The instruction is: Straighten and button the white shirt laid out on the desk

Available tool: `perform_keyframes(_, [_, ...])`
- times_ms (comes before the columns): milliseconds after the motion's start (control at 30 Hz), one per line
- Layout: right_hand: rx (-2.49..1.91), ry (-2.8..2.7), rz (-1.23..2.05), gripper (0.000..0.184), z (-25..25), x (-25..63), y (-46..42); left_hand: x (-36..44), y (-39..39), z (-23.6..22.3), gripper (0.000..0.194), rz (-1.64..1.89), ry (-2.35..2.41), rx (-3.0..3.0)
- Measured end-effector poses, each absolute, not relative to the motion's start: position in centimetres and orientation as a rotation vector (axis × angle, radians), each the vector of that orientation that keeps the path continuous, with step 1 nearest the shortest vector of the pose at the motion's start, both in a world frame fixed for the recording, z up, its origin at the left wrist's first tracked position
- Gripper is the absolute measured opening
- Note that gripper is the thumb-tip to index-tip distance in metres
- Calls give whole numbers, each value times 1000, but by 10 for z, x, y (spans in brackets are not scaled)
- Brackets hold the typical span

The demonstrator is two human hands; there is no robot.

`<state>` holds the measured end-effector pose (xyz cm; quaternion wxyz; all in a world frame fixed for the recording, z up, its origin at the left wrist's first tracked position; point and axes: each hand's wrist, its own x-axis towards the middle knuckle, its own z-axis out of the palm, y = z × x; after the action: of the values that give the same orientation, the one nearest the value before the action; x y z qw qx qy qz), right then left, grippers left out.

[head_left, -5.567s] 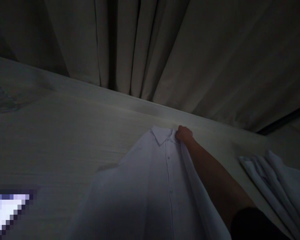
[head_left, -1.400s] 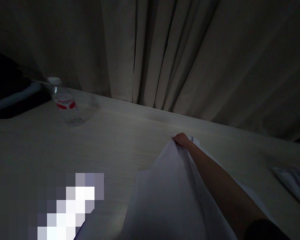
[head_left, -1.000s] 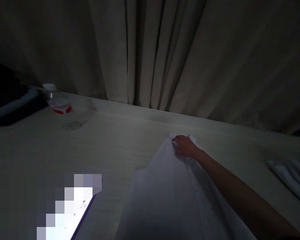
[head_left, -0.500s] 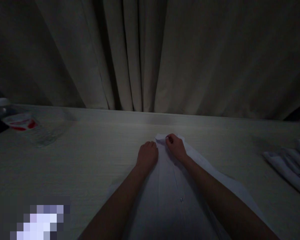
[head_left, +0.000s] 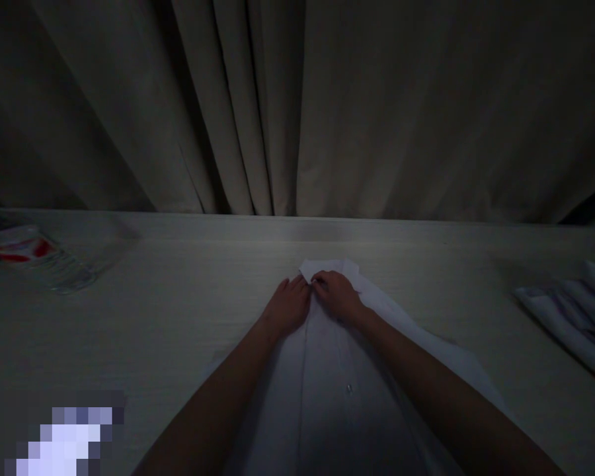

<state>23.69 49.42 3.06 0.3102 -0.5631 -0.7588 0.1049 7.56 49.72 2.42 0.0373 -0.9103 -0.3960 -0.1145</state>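
Note:
A white button-up shirt (head_left: 322,370) lies spread out with its front facing up and its collar (head_left: 330,266) at the far end. My left hand (head_left: 290,307) is at the left side of the collar, fingers bent onto the fabric. Right beside it, my right hand (head_left: 336,294) pinches the collar's edge between thumb and fingers. The two hands nearly touch. A small button shows lower on the front placket. Dim light and my own forearms hide parts of the shirt.
Beneath everything is a pale wood-grain table (head_left: 153,297). A clear plastic bottle (head_left: 34,254) with a red and white label lies at the left. Folded white cloth (head_left: 570,317) sits at the right. Grey-beige curtains (head_left: 377,112) hang behind. A pixelated bright patch fills the lower left.
My right hand has moved left along the collar, closer to my left hand. The whole view has shifted slightly to the right, so the bottle sits nearer the left edge.

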Motion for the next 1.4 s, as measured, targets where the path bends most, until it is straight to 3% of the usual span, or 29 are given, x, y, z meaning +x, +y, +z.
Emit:
perform_keyframes(167, [-1486, -1991, 286, 18, 30, 241, 495, 69, 500, 32, 31, -402, -1409, -2717])
perform_keyframes(300, [-1509, -1645, 370, 18, 37, 244, 507, 73, 514, 33, 45, -489, -1777, -2523])
perform_keyframes(433, [-1500, -1574, 354, 17, 41, 247, 518, 84, 529, 30, 46, -581, -1947, -2459])
perform_keyframes(633, [-1516, -1539, 354, 17, 42, 249, 523, 84, 555, 32, 25, -524, -2167, -2504])
perform_keyframes(733, [-1502, -1546, 374, 16, 41, 250, 524, 79, 567, 32, 24, -488, -2249, -2533])
perform_keyframes(867, [-1458, -1566, 426, 14, 40, 251, 525, 80, 571, 33, 32, -478, -2242, -2569])
perform_keyframes(1400, [-1431, -1548, 471, 13, 45, 255, 520, 107, 555, 40, 29, -206, -1805, -2463])
